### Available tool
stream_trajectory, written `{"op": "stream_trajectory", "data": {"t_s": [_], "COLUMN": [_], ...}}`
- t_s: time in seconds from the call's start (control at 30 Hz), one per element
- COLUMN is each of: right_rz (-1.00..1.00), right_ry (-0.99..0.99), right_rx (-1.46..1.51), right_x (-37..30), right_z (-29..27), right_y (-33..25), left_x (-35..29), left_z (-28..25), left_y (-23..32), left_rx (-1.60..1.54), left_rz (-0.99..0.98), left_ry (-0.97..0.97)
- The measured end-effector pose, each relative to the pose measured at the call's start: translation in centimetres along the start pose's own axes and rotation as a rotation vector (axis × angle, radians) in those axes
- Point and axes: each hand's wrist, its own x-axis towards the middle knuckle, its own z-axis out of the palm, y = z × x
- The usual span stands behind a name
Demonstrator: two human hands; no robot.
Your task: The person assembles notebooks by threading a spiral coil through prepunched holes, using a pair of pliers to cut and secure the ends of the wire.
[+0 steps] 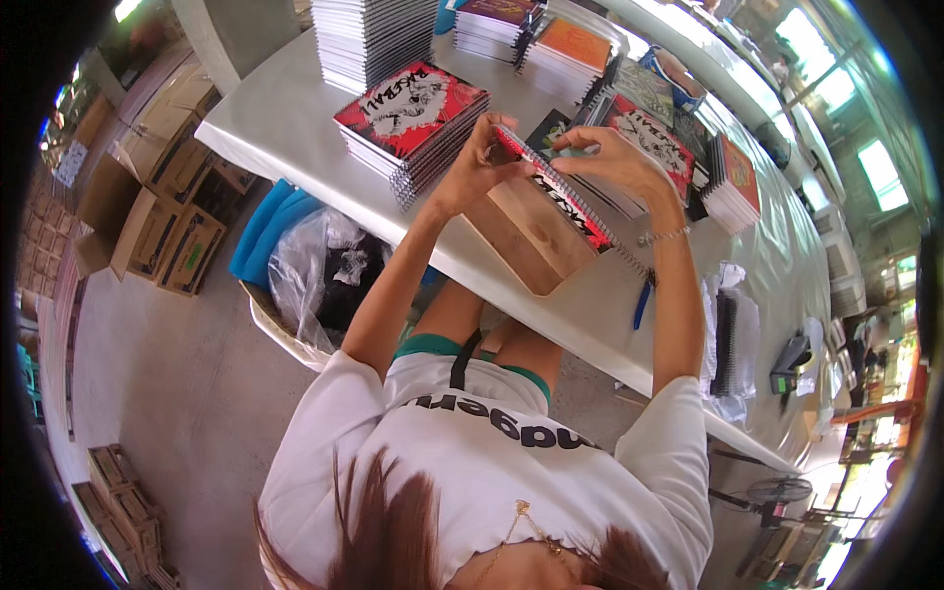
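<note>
A red, white and black notebook (577, 210) stands tilted on its edge against a wooden block (531, 236) at the table's front. My left hand (479, 167) grips the notebook's far left end between thumb and fingers. Along its upper edge runs a spiral coil (629, 258), whose loose end sticks out past the near right corner. The fingers of my right hand (612, 162) are curled in a pinch at the coil, near the middle of that edge; the exact contact is hard to see. A blue-handled tool (642, 303) lies on the table below my right forearm.
Left of my hands sits a stack of red-covered notebooks (411, 110), with a taller stack (374, 49) behind. Orange-covered notebooks (568, 47) and more red ones (654, 143) stand beyond. A bin with plastic (310, 265) is beside the table; cardboard boxes (167, 231) are farther left.
</note>
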Motion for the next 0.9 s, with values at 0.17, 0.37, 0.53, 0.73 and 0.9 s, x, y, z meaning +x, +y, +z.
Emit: {"op": "stream_trajectory", "data": {"t_s": [0.17, 0.37, 0.53, 0.73, 0.9], "right_rz": [-0.002, -0.057, 0.173, 0.081, -0.069], "right_ry": [0.053, -0.004, -0.038, 0.018, -0.089], "right_rx": [-0.193, 0.124, 0.014, 0.421, 0.480], "right_x": [2.4, 2.2, 3.2, 3.1, 3.1], "right_z": [-0.2, 0.6, -0.4, 0.2, 0.8], "right_y": [3.8, 1.3, 1.7, 2.1, 2.7], "left_x": [-0.6, -0.5, -0.2, -0.3, -0.3], "left_z": [-0.2, -1.1, -1.3, -0.8, -0.9], "left_y": [-1.6, -0.9, -0.9, -0.7, -1.5], "left_rx": [0.014, -0.012, -0.102, -0.106, -0.142], "left_rz": [0.024, -0.038, -0.068, -0.027, -0.038], "left_ry": [-0.069, -0.002, 0.049, 0.049, 0.049]}}
